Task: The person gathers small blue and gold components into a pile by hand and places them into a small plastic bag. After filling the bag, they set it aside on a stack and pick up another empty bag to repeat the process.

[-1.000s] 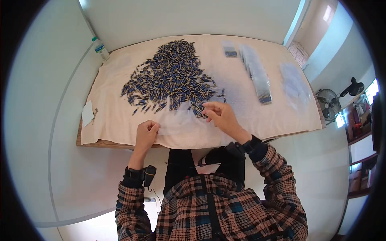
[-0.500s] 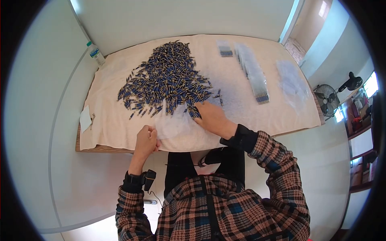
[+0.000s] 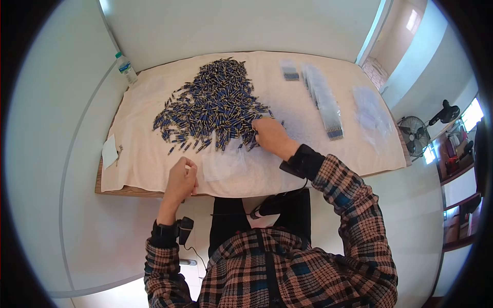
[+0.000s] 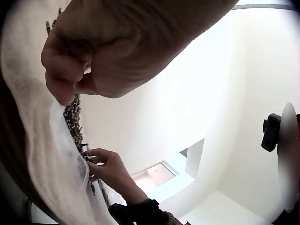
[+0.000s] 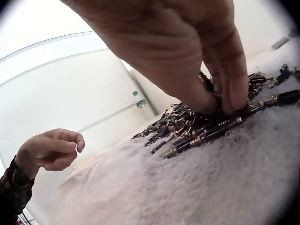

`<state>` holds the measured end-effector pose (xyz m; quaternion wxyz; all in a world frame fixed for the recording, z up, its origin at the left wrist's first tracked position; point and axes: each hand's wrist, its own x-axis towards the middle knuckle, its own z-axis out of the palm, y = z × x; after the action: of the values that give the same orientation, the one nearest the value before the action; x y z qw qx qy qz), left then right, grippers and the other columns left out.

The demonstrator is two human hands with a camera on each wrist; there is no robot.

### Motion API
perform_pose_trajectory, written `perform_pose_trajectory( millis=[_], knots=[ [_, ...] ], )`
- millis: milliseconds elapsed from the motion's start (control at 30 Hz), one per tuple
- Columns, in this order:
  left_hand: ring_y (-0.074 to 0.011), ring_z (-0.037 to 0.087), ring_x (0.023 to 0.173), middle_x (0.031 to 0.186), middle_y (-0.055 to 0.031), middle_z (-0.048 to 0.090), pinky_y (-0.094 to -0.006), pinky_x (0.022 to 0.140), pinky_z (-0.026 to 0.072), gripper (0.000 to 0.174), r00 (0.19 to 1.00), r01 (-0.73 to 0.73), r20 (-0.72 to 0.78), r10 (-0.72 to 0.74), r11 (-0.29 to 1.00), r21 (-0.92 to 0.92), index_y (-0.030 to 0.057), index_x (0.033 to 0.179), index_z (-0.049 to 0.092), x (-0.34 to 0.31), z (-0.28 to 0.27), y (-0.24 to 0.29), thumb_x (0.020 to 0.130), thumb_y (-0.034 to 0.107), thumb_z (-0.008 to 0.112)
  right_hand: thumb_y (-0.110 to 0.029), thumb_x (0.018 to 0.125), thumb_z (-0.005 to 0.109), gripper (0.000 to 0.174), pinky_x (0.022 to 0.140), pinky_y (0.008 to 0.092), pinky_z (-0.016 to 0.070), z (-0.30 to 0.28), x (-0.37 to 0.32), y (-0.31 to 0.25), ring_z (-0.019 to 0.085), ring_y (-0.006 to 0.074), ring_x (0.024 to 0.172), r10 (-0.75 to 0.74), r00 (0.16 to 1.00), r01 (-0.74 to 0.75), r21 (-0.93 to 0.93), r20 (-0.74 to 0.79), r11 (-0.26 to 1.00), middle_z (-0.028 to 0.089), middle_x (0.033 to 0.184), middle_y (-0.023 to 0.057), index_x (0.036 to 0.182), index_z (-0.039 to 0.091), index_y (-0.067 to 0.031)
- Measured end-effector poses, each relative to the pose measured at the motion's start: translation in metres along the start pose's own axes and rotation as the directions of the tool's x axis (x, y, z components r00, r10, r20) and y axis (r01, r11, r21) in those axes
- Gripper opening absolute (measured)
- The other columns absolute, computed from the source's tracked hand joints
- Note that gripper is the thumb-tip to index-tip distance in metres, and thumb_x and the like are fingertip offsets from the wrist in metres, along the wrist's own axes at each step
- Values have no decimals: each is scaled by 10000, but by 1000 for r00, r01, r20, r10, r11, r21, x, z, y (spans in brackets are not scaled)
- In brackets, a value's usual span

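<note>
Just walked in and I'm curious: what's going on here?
A person is handling small blue-and-gold pieces heaped on a cloth-covered table. The right hand has its thumb and fingers around some at the heap's near edge. The left hand hovers near the table's front edge, nothing visible in it. A clear plastic bag lies on the table between the hands. To the right lie overlapping bags with pieces inside.

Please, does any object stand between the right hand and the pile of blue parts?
Nothing visible stands in between: the right hand is at the near edge of the pile, its fingers down among the parts.
</note>
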<state>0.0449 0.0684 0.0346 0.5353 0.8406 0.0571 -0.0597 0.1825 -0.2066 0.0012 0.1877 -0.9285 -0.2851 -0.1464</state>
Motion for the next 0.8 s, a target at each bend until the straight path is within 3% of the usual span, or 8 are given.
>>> perform_pose_trajectory(
  millis=[167, 300, 367, 400, 500, 633, 800],
  knots=[
    [-115, 506, 399, 575, -63, 552, -245, 330, 377, 125, 998, -66, -7, 67, 997, 45, -1, 900, 513, 24, -8, 35, 892, 121, 484, -59, 668, 668, 256, 741, 443, 467, 1, 32, 15, 583, 361, 799, -91, 995, 95, 89, -42, 991, 615, 819, 158, 916, 613, -23],
    [-118, 548, 448, 599, -69, 578, -243, 356, 409, 149, 984, -176, 31, 174, 978, 108, -19, 864, 577, 73, -2, 30, 870, 123, 531, -80, 670, 697, 341, 784, 422, 478, 13, 61, 25, 601, 348, 862, -106, 975, 130, 118, -195, 984, 638, 864, 170, 1000, 631, -33],
    [-118, 577, 491, 623, -72, 602, -253, 407, 451, 142, 943, -331, 126, 307, 904, 272, -29, 846, 618, 98, 5, 27, 843, 102, 565, -97, 680, 708, 386, 823, 406, 479, 12, 76, 26, 607, 340, 905, -64, 988, 101, 274, -140, 956, 645, 902, 175, 1054, 629, -44],
    [-118, 577, 491, 623, -72, 602, -253, 407, 451, 142, 942, -334, 125, 311, 902, 275, -29, 846, 618, 106, 8, 29, 843, 102, 565, -105, 685, 713, 409, 843, 399, 479, 14, 83, 29, 610, 337, 927, -44, 993, 80, 350, -110, 933, 648, 921, 177, 1081, 628, -50],
    [-313, 628, 626, 644, -184, 603, -399, 612, 498, 238, 918, -395, 171, 357, 847, 355, -44, 692, 609, 128, 25, 35, 712, 182, 682, -111, 672, 710, 433, 878, 410, 461, 26, 103, 33, 596, 341, 972, -85, 996, 93, 288, -42, 953, 644, 1007, 166, 1094, 629, -55],
    [-392, 614, 747, 723, -227, 612, -431, 680, 493, 337, 955, -296, 170, 242, 775, 558, -55, 708, 607, 147, 42, 43, 657, 247, 746, -122, 661, 712, 452, 886, 415, 456, 25, 116, 37, 591, 341, 988, -183, 976, 155, 212, 118, 965, 640, 1049, 163, 1101, 630, -61],
    [-400, 607, 793, 788, -239, 616, -445, 711, 484, 395, 947, -320, 207, 244, 741, 590, -58, 761, 590, 149, 68, 52, 609, 248, 788, -111, 668, 725, 427, 880, 416, 451, -5, 88, 27, 574, 339, 988, -265, 926, 213, 207, 270, 955, 626, 1027, 155, 1082, 629, -69]
  ],
)
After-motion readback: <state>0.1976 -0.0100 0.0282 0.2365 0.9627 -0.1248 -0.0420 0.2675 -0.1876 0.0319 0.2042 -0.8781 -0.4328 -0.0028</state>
